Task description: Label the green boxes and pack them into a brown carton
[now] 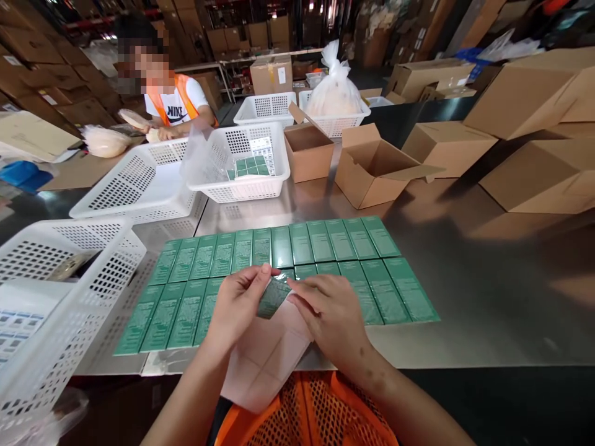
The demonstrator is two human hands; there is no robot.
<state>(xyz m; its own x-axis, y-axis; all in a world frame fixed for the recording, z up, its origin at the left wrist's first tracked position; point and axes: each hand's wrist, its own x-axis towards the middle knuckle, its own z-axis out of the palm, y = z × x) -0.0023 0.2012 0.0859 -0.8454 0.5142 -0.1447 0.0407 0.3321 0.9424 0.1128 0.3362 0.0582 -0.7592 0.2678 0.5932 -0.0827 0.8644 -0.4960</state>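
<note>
Two rows of slim green boxes (pixel 297 244) lie side by side on the steel table (pixel 488 297). My left hand (pixel 237 306) pinches the upper edge of one green box (pixel 274 296) that sits partly inside a clear plastic sleeve. My right hand (pixel 332 316) rests on the other side of that box, fingers pressed on its corner and on the pale sleeve sheet (pixel 267 353) below it. Both hands are closed on the same box, near the table's front edge.
White perforated baskets (pixel 139 186) stand left and behind; one basket (pixel 242 161) holds more green boxes. Open cardboard cartons (pixel 372 164) stand beyond the rows, bigger cartons (pixel 539 93) at right. A person in an orange vest (pixel 174 102) works at the far left.
</note>
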